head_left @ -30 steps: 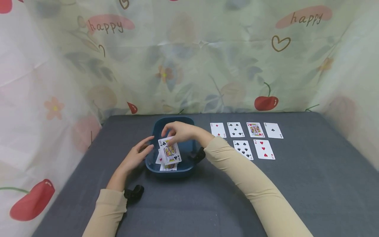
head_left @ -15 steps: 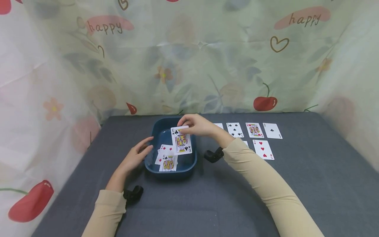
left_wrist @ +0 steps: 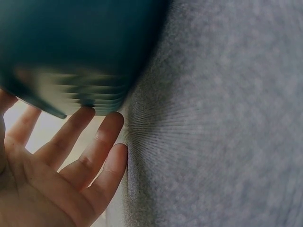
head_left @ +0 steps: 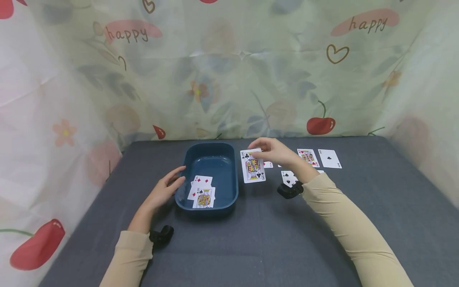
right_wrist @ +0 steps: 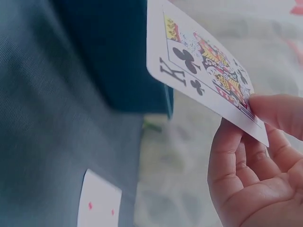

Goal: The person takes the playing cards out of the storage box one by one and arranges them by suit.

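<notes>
My right hand [head_left: 275, 153] pinches a king of clubs playing card [head_left: 253, 170] between thumb and fingers, face up. It is held above the table just right of the blue tray [head_left: 224, 171]. In the right wrist view the thumb lies on the face of the king of clubs [right_wrist: 203, 66], with fingers behind it. My left hand [head_left: 163, 192] has its fingertips at the tray's left side, fingers extended; the left wrist view shows them against the tray wall [left_wrist: 94, 42]. Inside the tray lie a king of spades [head_left: 203, 198] and diamond cards [head_left: 203, 181], overlapping.
On the table to the right, a king of hearts [head_left: 308, 158] and an ace of clubs [head_left: 329, 158] lie in the back row. Nearer is a spade card [head_left: 287, 177]. The right hand and forearm partly hide other cards. A patterned curtain [head_left: 229, 79] stands behind the table.
My right hand has lifted the king of clubs out of the tray and carried it right, past the tray's right rim. My left hand stays in place.
</notes>
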Available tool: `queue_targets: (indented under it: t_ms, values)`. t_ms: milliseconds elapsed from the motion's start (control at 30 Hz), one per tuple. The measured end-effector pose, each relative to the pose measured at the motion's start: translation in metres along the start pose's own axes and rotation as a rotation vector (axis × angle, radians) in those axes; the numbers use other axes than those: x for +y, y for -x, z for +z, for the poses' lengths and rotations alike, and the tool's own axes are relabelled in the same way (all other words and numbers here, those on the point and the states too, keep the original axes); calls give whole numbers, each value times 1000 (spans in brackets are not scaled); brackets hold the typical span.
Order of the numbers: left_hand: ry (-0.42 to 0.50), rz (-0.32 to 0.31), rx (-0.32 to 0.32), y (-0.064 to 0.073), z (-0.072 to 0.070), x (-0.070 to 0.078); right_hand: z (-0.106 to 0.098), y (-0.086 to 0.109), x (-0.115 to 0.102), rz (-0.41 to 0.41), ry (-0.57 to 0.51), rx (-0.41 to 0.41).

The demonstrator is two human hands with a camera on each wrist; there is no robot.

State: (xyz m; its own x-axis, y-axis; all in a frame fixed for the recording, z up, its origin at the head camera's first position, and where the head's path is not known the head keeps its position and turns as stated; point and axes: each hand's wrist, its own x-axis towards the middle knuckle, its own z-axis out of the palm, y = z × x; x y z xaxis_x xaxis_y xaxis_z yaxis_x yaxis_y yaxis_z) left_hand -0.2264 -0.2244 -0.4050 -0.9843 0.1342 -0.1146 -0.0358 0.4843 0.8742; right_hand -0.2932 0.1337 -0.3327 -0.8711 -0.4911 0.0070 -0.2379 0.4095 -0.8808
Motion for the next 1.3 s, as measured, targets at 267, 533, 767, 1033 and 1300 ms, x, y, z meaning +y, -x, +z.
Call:
queue_targets:
  t_ms: [267,533,767,1033,1300]
  values:
    - [5,1,0,0,1,-1,-29,24,30,123,-53,97]
    - [-4,4,0,-1,0,-2,-57,49,52,243,-9,191]
    - [4,-8,1,0,0,-1,-82,67,75,314,4,267]
    - [-12,3,1,1,-1,-1,-109,90,108,374,17,308]
    - [-12,8,-2,0,-1,0,-129,108,132,434,98,279]
